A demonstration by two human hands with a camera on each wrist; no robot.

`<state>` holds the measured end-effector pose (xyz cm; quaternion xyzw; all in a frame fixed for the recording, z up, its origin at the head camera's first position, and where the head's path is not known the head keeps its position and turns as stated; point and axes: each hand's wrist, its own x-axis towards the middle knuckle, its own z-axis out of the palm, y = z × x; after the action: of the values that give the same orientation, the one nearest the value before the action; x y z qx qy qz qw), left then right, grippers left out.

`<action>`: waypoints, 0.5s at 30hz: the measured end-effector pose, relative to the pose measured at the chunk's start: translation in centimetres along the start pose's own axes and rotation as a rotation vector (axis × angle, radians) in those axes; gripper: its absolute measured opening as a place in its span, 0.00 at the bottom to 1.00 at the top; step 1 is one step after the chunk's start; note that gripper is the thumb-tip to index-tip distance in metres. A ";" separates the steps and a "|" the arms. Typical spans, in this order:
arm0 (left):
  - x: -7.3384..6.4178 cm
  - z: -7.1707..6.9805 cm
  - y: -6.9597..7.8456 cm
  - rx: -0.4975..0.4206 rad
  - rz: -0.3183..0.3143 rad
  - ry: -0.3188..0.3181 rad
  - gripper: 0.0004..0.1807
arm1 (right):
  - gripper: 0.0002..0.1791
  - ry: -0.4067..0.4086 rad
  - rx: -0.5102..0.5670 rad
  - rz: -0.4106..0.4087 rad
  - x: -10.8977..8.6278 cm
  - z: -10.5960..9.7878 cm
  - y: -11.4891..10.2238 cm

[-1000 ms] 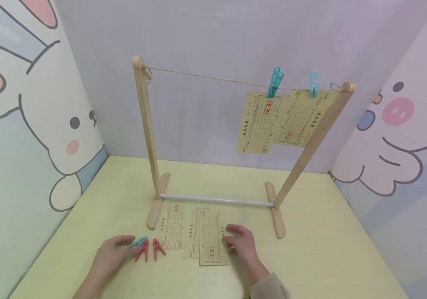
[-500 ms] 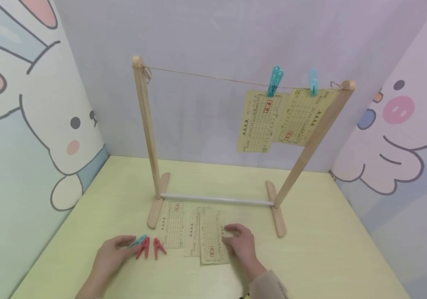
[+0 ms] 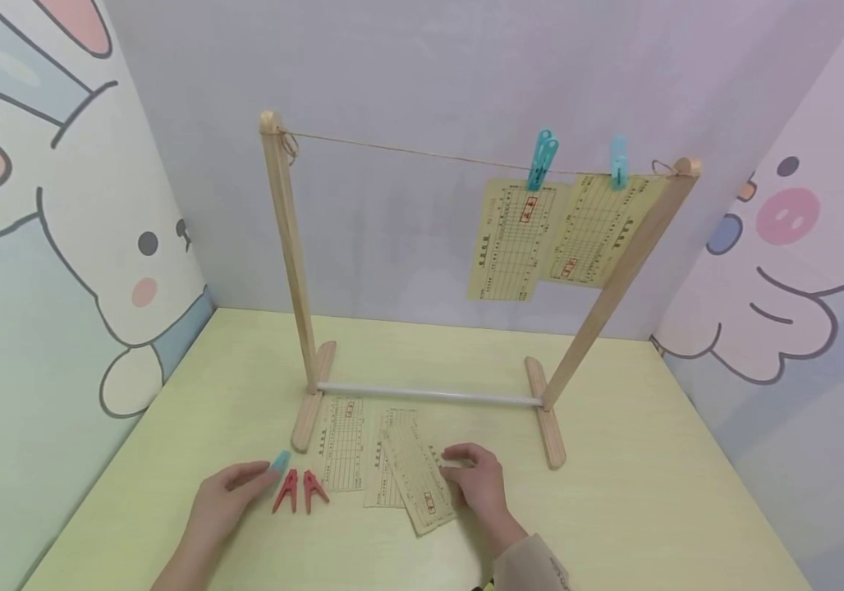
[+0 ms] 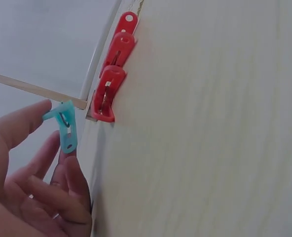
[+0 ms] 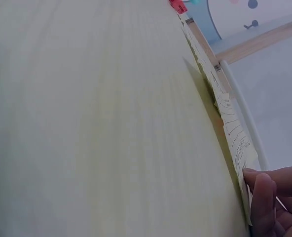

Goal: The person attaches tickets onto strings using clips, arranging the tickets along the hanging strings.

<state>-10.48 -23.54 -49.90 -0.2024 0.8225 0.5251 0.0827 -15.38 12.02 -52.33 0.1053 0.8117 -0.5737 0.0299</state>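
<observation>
My left hand [image 3: 224, 502] pinches a light blue clothespin [image 4: 68, 128] between thumb and fingers, just above the table. Two red clothespins [image 3: 286, 491] stand close to its right in the head view; the left wrist view shows several red ones in a row, partly overlapping. With thumb and finger, my right hand [image 3: 483, 486] pinches the right edge of a printed yellow paper slip [image 3: 413, 472]. That slip lies slanted over another slip [image 3: 385, 460], covering part of it. Farther left, a separate paper slip [image 3: 343, 447] lies flat near the rack's left foot.
A wooden rack [image 3: 291, 254] with a string [image 3: 407, 151] stands behind the slips. Two blue clothespins [image 3: 543, 160] hold two slips [image 3: 512, 242] on the string's right part. A white bar [image 3: 429, 396] joins the rack's feet. Cartoon-printed walls [image 3: 769, 246] flank the table.
The light blue clothespin has come away from the red ones in my left hand and turned. The top slip under my right hand has rotated, its lower end swinging right.
</observation>
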 end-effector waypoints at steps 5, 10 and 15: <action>-0.1 -0.1 0.4 -0.070 -0.055 0.012 0.44 | 0.13 -0.015 0.009 -0.003 -0.1 -0.1 -0.2; 0.0 -0.1 0.5 -0.152 -0.088 0.007 0.42 | 0.12 -0.030 0.014 -0.011 -0.4 -0.2 -0.5; -0.2 0.0 0.7 -0.219 -0.085 -0.034 0.42 | 0.11 -0.035 0.013 -0.007 -0.5 -0.2 -0.6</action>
<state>-10.64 -23.23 -49.23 -0.2359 0.7493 0.6112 0.0962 -15.01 11.99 -51.60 0.0925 0.8078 -0.5807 0.0412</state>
